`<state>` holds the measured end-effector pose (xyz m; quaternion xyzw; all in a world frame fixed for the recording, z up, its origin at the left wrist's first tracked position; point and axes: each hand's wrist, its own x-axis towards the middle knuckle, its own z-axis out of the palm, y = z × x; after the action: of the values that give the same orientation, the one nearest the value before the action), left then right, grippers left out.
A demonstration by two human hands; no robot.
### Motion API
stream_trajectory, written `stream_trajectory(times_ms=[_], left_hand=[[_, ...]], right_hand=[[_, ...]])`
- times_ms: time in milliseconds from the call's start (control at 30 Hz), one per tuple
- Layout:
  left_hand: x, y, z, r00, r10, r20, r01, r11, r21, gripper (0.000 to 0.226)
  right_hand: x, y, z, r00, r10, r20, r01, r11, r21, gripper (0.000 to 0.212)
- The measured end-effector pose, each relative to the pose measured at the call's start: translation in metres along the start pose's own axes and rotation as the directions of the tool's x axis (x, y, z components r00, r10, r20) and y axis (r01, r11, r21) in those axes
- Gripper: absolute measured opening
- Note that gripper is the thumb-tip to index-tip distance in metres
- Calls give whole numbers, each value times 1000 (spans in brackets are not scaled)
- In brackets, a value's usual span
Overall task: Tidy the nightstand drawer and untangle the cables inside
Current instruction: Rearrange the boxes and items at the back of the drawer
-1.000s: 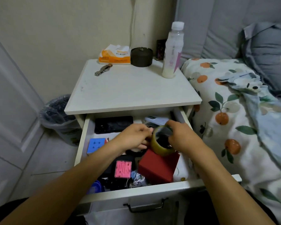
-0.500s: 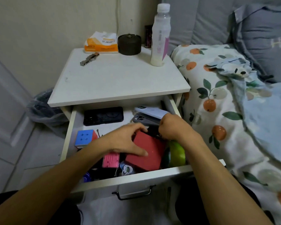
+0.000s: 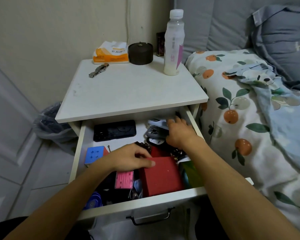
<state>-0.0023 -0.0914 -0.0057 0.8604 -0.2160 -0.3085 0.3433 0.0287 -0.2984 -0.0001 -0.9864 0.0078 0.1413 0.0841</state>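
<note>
We look down on a bed (image 3: 249, 118) with a fruit-print cover, lying to the right of both hands. Left of it stands a white nightstand, its top surface (image 3: 128, 90) well beyond the hands. On that surface stand a plastic bottle (image 3: 173, 44), a dark round tin (image 3: 140, 53), a tissue pack (image 3: 111, 52) and a wristwatch (image 3: 98, 70).

The drawer (image 3: 139, 203) is pulled open beneath our arms, and both hands reach into it. Our left hand (image 3: 132, 159) rests on the top edge of a red box (image 3: 161, 177) at the drawer's front, thumb laid flat across the lid and fingers curled loosely over its far edge; we cannot tell whether it truly grips. Our right hand (image 3: 178, 132) reaches into the far right corner, fingers bent down among a pile of grey and white items (image 3: 156, 129); what it holds, if anything, is hidden.

Beyond the left hand lies a black phone (image 3: 114, 130). Just left of that hand sits a blue puzzle cube (image 3: 93, 154). Under its wrist lies a pink maze toy (image 3: 124, 179). Between the two hands runs a string of dark beads (image 3: 145, 146). Below the right forearm a green roll (image 3: 191, 174) stands just beside the red box. Dark tangled cables (image 3: 111, 194) fill the near left corner.
</note>
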Motion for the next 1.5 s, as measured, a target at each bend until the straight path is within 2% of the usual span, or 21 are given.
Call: stream_trajectory(times_ms=[67,167,233,333,367,433,500,567,667,733,833,867,933,1000,1100,1200,1300,1367,1433,1467,1500], left_hand=[[1,-5,1,996,10,-84,-15,998,-64,15],[5,-12,-5,958,2,-287,-46,988,-146,7],[9,-17,-8,910,-22,-413,-60,981,-186,9],[13,-24,-10,800,-34,-599,-21,996,-85,8],[14,-27,-10,773,2,-635,-5,1000,-2,16],[13,-34,-12,795,80,-602,12,989,148,51],[12,-37,-13,871,92,-482,12,978,208,72],[13,-35,-12,917,90,-389,9,969,246,73],[11,-32,-19,881,167,-443,-35,956,290,45],[4,-33,-30,845,153,-512,-105,987,123,23],[-7,-39,-40,820,65,-569,-197,965,-173,19],[-10,-41,-41,815,11,-580,-214,935,-282,19],[-14,-44,-43,822,-132,-554,-226,817,-530,15],[-19,-48,-47,844,-235,-483,-203,694,-691,12],[-23,-56,-49,875,-298,-380,-163,558,-813,17],[-22,-57,-51,869,-324,-374,-194,473,-860,8],[-20,-60,-54,843,-368,-392,-157,528,-834,23],[-18,-64,-54,842,-416,-343,-65,554,-830,31],[-16,-66,-53,817,-445,-368,-27,607,-794,35],[-15,-66,-51,788,-443,-427,-15,679,-734,43],[-14,-67,-50,757,-404,-513,14,795,-606,53]], right_hand=[[8,3,-1,999,28,37,-29,1000,13,63],[7,3,-5,999,11,-43,-10,999,31,41],[1,-2,-6,996,-33,-83,30,999,-29,33],[-14,-12,-2,979,-150,-135,134,983,-125,28],[-19,-16,-1,969,-189,-157,170,977,-127,29],[-28,-23,3,945,-246,-214,229,968,-104,31],[-35,-27,6,921,-282,-267,274,959,-69,33],[-40,-28,5,896,-311,-318,323,946,-14,37],[-43,-27,1,856,-334,-395,399,912,92,38],[-42,-28,-1,837,-324,-440,433,885,173,41],[-36,-31,0,822,-284,-493,468,831,302,27],[-35,-33,0,844,-260,-468,444,829,340,31],[-31,-33,1,908,-242,-342,370,846,385,52],[-26,-37,2,934,-263,-243,342,855,389,63],[-17,-46,2,930,-215,-297,330,844,423,49],[-8,-53,2,929,-99,-357,278,822,497,33],[1,-55,6,941,-30,-338,235,777,585,26],[7,-55,11,963,8,-270,169,763,625,20],[14,-54,16,981,69,-181,73,735,674,10],[16,-53,18,985,107,-138,23,703,711,9],[18,-52,19,984,152,-98,-27,662,749,11]])
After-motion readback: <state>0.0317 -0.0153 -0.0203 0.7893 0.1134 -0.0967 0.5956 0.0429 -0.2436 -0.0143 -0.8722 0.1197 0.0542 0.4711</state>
